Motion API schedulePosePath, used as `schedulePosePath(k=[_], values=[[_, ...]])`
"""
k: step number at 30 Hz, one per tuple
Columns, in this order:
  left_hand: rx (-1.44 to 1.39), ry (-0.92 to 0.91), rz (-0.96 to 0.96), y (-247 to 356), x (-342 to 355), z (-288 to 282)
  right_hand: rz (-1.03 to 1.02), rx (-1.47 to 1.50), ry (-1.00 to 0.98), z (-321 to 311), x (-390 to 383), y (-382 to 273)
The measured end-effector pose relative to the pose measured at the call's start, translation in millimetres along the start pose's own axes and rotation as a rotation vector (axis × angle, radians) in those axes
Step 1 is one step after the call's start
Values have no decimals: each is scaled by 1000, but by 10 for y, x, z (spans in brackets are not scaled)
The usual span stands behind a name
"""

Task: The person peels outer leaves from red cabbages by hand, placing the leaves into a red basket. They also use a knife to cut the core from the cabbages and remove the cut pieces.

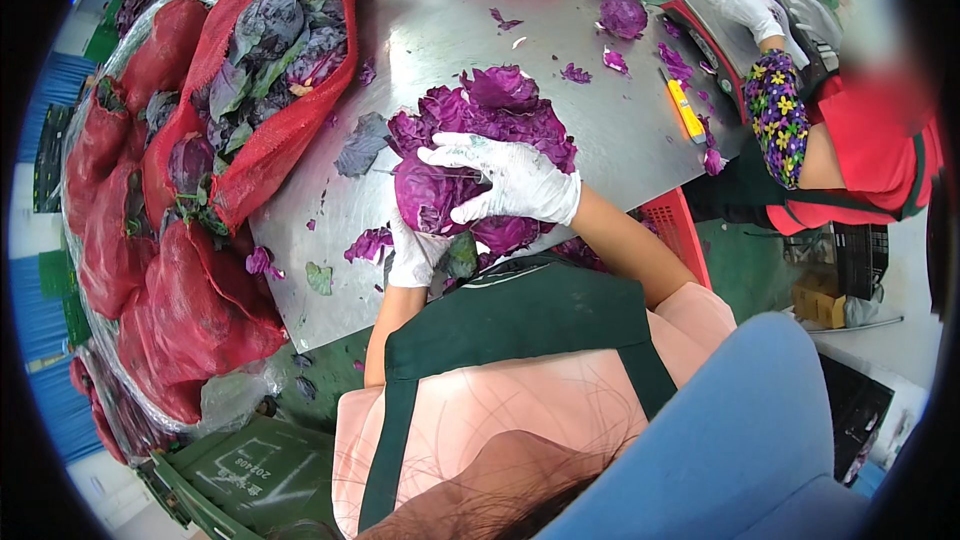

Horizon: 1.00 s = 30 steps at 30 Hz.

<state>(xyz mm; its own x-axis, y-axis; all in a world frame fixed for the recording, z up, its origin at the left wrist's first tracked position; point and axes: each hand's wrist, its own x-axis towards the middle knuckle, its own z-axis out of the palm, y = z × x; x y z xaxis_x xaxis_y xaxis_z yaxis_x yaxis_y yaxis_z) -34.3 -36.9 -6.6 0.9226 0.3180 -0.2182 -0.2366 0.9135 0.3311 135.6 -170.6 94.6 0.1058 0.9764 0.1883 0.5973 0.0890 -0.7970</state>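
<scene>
A round red cabbage (428,195) is held between my two white-gloved hands, close to the table's near edge. My left hand (414,252) cups it from below at the left, most of its fingers hidden behind the head. My right hand (515,180) curves over its top and right side, thumb and fingers closed round it. Loose purple cabbage leaves (500,105) are heaped just beyond and to the right of my hands. A grey-green outer leaf (361,145) lies left of the heap.
The metal table (450,20) carries leaf scraps and a yellow-handled cutter (682,108). Red mesh sacks (240,170) of cabbages crowd the left side. Across the right corner, a co-worker's gloved hand (740,2) is beside more cabbages (622,15). A red crate (677,230) stands at my right.
</scene>
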Motion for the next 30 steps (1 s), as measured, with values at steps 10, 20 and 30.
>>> schedulePosePath(k=[10, 20, 30], values=[[1624, -83, 178, -149, -144, -34, 381, 924, 564, -68, -125, 699], [2167, -196, 243, -66, -204, -33, 488, 791, 391, -61, -74, 186], [633, 269, -195, 146, -91, 208, 355, -147, 230, 160, -438, 468]])
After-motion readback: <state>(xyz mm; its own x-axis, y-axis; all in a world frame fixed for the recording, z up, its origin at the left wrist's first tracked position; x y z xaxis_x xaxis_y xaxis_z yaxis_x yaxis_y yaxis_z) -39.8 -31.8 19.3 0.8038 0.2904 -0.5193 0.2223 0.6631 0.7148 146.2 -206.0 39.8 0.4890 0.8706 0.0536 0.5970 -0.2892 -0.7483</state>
